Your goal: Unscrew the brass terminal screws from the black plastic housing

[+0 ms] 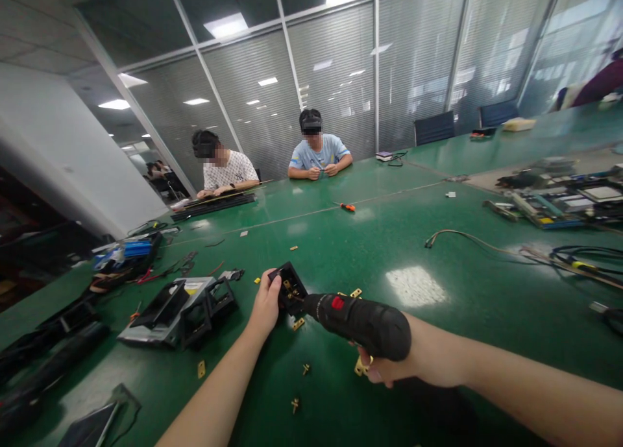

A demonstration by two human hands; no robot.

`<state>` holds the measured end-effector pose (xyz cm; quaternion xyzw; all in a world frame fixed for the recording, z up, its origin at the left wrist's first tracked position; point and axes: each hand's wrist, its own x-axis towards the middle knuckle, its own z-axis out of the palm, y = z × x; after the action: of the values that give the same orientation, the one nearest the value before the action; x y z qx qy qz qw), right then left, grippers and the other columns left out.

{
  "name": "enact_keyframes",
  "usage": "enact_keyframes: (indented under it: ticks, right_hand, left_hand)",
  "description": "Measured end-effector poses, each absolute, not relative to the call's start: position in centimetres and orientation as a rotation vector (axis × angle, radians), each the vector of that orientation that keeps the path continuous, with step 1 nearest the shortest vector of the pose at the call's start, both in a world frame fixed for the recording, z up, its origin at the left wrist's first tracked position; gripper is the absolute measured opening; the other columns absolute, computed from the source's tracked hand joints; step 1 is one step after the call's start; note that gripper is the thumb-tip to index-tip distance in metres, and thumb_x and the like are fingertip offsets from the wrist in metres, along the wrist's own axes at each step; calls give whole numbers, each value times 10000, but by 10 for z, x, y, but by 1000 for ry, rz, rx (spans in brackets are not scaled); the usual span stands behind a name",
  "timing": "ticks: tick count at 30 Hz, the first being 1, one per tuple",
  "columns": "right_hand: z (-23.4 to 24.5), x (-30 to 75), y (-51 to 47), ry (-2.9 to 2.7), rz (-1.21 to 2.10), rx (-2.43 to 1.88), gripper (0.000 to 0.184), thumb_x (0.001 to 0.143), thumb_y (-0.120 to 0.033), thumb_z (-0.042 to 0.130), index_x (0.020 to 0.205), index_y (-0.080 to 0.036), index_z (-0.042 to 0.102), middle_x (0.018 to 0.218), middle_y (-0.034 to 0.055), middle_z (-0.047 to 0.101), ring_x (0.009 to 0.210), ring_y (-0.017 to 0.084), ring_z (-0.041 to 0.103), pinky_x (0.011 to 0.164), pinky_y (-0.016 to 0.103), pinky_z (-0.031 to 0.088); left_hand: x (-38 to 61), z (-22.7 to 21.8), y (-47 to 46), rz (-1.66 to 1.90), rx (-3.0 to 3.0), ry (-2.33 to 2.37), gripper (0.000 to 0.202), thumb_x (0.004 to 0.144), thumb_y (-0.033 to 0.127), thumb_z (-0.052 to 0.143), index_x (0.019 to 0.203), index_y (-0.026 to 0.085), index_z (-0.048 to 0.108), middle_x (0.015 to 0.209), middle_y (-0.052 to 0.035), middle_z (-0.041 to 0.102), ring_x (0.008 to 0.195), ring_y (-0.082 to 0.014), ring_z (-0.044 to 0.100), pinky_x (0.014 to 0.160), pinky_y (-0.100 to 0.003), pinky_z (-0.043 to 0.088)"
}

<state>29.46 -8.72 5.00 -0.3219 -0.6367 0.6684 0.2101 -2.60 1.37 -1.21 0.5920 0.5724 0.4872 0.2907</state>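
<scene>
My left hand (265,304) grips a small black square part (288,287) with brass contacts inside, holding it tilted on the green table (379,252). My right hand (389,366) is wrapped round a black electric screwdriver (360,322) with a red switch. The tool's tip points left into the open face of the black part. Several small brass pieces (305,369) lie scattered on the table around and below my hands.
A taken-apart black and silver device (175,311) lies to the left, with dark parts and cables further left. Circuit boards (555,204) and cables sit at the right. An orange screwdriver (347,207) lies mid-table. Two people sit at the far side.
</scene>
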Motion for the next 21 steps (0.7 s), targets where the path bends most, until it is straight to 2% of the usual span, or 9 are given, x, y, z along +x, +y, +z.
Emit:
enact_keyframes:
  ticks: [3,6,9,11,14,16,21]
  right_hand:
    - [51,295,-89,-1790,1808,-930,283,702,-239,819,874,-133,622,806,35,664,627,130,610,591,253,501]
    - [54,295,-93,-1847,1738,-945,251,716,-241,784,851,-142,598,759,31,643,614,130,574,568,251,470]
    - [59,295,-97,-1942,1629,-899,204,759,-259,739,797,-155,568,726,19,610,628,124,523,581,255,454]
    - [63,296,-98,-1982,1572,-869,199,760,-253,727,760,-162,550,723,20,609,632,124,515,590,260,453]
    - [67,296,-97,-1976,1547,-854,210,748,-252,730,741,-171,536,744,31,625,641,134,538,594,265,458]
    - [66,296,-95,-1966,1557,-862,212,749,-253,727,742,-175,530,759,34,630,636,136,548,576,262,454]
    - [60,296,-93,-1986,1497,-898,184,759,-248,728,769,-166,564,730,33,632,638,151,557,587,276,466]
  left_hand:
    - [-25,-11,15,1315,1566,1513,568,946,643,509,1245,187,667,1135,-87,738,1080,-276,685,953,-400,547]
    - [-22,-11,16,1307,1514,1478,621,926,670,531,1254,167,691,1138,-101,757,1072,-294,702,927,-408,567]
    - [-19,-12,15,1337,1456,1432,630,916,675,556,1267,168,686,1120,-104,756,1005,-285,720,833,-381,599]
    - [-18,-13,15,1341,1427,1414,626,920,666,565,1284,167,673,1040,-95,753,873,-257,727,709,-349,604]
    - [-18,-14,15,1316,1427,1440,619,922,637,595,1321,168,649,865,-54,716,638,-192,663,528,-286,544]
    - [-19,-14,16,1310,1433,1449,616,923,620,608,1340,168,639,825,-40,694,586,-172,632,490,-269,523]
    - [-20,-14,17,1289,1435,1443,638,933,613,597,1390,167,615,829,-36,661,628,-183,641,510,-289,557]
